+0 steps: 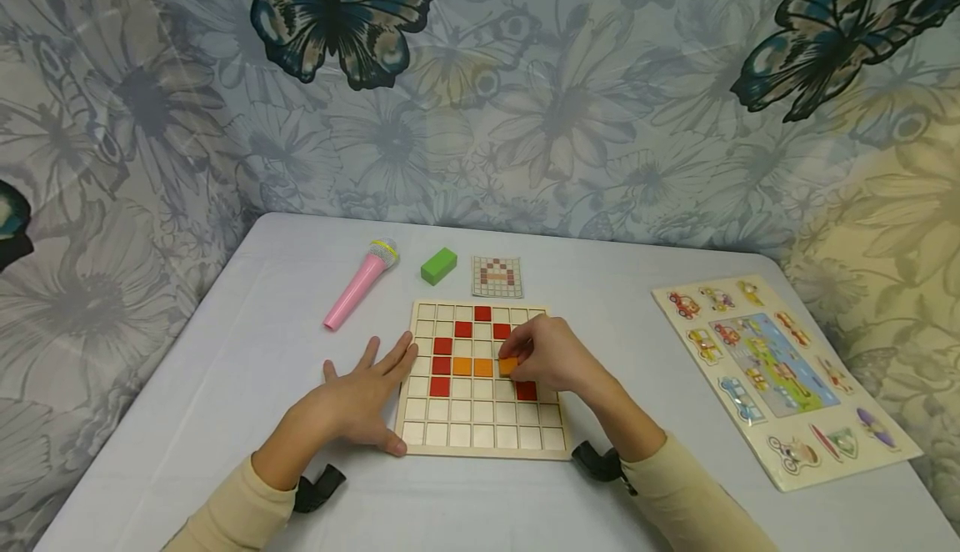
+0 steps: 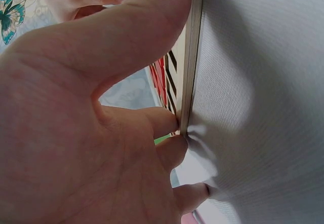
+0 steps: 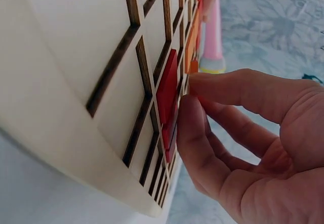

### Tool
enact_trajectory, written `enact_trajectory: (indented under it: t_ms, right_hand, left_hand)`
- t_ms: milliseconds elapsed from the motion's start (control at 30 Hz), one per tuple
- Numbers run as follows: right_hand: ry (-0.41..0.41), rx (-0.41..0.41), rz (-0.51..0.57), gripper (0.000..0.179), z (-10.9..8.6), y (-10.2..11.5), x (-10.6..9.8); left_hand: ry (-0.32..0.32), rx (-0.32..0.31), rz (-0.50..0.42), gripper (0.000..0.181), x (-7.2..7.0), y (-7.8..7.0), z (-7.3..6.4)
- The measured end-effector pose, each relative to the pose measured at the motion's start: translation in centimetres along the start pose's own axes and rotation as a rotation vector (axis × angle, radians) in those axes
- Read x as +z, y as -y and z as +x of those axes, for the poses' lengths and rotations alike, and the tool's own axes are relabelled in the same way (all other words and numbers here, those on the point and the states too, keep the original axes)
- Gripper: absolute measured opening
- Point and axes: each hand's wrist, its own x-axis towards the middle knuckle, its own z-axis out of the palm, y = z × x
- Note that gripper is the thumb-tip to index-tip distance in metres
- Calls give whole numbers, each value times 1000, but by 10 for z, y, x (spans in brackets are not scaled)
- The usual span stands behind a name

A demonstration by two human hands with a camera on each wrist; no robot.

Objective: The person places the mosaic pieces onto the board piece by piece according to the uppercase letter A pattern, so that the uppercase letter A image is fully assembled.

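A wooden grid board (image 1: 483, 437) lies on the table, with several red tiles (image 1: 442, 345) and two orange tiles (image 1: 472, 367) sitting in its squares. My right hand (image 1: 551, 358) pinches another orange tile (image 1: 507, 366) between thumb and fingertips, over the same row as the other two. In the right wrist view, only a corner of that orange tile (image 3: 194, 67) shows beside the fingertips. With fingers spread, my left hand (image 1: 360, 402) touches the board's left edge. The left wrist view shows its thumb (image 2: 152, 24) against the board's side.
Behind the board lie a pink toy microphone (image 1: 360, 285), a green block (image 1: 438, 266) and a small pattern card (image 1: 497, 277). A picture puzzle board (image 1: 787, 377) rests on the right side of the table. A patterned fabric wall (image 1: 525, 160) stands beyond the table.
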Motion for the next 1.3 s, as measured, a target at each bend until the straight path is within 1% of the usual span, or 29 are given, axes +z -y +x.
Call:
enact_trajectory:
  t_ms: [133, 267, 400, 967, 1300]
  right_hand:
    - [6, 11, -16, 19, 2, 1, 2]
    - [10, 1, -31, 19, 3, 2, 4]
    - [13, -13, -32, 20, 3, 4, 4]
    - [8, 11, -41, 20, 5, 6, 8]
    - [2, 7, -36, 21, 5, 5, 10]
  left_hand:
    - [-1, -2, 1, 130, 0, 0, 0]
    - [0, -4, -4, 130, 0, -1, 0]
    - [1, -4, -7, 130, 0, 0, 0]
    - [7, -9, -16, 132, 0, 0, 0]
    - [11, -8, -14, 131, -1, 0, 0]
